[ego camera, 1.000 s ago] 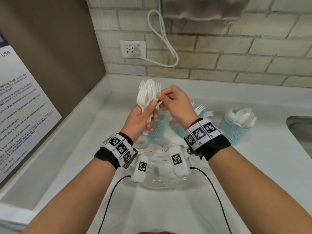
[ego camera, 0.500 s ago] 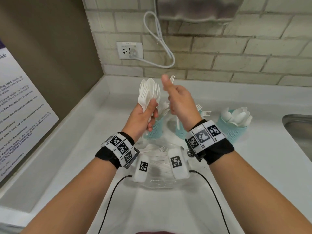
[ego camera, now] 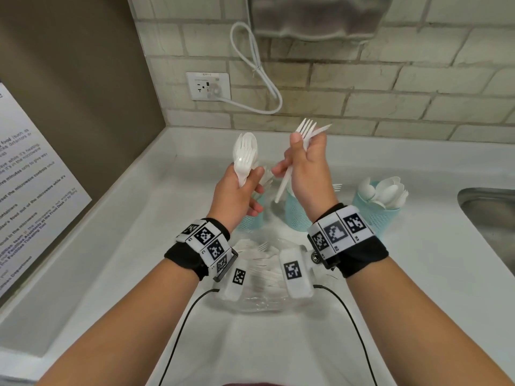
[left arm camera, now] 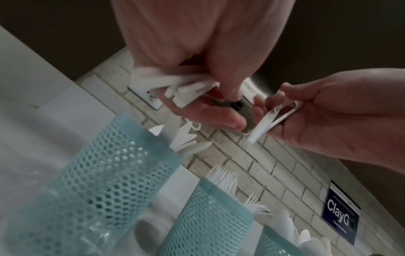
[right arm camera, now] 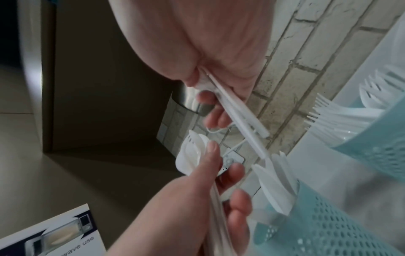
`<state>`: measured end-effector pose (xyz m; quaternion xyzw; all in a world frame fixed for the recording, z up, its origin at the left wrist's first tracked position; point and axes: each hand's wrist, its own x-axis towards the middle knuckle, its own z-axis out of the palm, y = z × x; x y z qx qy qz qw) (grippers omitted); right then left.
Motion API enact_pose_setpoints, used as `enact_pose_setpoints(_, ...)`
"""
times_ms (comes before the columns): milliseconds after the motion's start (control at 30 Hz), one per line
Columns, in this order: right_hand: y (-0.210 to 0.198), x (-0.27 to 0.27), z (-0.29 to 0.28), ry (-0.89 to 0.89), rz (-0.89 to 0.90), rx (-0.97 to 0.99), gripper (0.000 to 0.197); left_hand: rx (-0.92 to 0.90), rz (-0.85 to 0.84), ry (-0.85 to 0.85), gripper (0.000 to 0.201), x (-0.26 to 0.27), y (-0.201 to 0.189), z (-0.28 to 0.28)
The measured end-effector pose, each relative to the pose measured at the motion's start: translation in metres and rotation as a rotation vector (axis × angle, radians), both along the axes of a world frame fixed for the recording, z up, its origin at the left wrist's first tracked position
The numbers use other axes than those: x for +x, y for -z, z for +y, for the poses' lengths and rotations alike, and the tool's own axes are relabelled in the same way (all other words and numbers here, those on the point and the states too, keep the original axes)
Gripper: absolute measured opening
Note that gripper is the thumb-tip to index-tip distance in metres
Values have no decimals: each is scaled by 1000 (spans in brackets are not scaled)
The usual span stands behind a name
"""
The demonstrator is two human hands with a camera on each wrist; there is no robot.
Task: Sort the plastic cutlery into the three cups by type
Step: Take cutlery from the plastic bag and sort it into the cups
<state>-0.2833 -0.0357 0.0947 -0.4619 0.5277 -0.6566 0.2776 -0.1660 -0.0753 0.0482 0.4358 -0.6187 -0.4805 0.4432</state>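
My left hand grips a small bunch of white spoons and forks upright above the counter; its handles show in the left wrist view. To its right, my right hand holds a fork and a knife, their handles pointing down. Three teal mesh cups stand behind the hands: the left cup holds knives, the middle cup forks, the right cup spoons.
A clear bag with loose cutlery lies on the white counter under my wrists. A steel sink is at the right edge. A brick wall with an outlet and cord stands behind; a sign covers the left wall.
My right hand has drawn a fork and a knife out of the left hand's bunch and lifted them up and to the right. The left hand's bunch is smaller and sits lower.
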Motion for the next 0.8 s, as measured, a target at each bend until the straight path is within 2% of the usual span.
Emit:
enact_pose_setpoints(167,8,5,8,-47,33,135,48,-140,-141,-62,27,-12,-2,-2)
enact_pose_setpoints(200,10,5,9,-60,27,166,48,-150,-162,-66,27,-14,-1,-2)
enact_pose_setpoints(300,11,4,12,-88,-30,168,24,-171,-186,-48,25,-23,1,0)
enact_pose_setpoints(433,0,-10,15,-93,-63,111,22,-148,-139,-23,19,-35,6,1)
enact_pose_setpoints(533,-19,-32,19,-36,-37,26,3,-135,-114,-32,18,-44,12,-5)
enact_pose_setpoints(667,-31,-71,19,117,22,-53,7,-90,-53,-72,20,-49,18,-14)
enact_pose_setpoints(800,7,-87,7,205,158,87,24,-80,-10,-59,25,-54,17,-13)
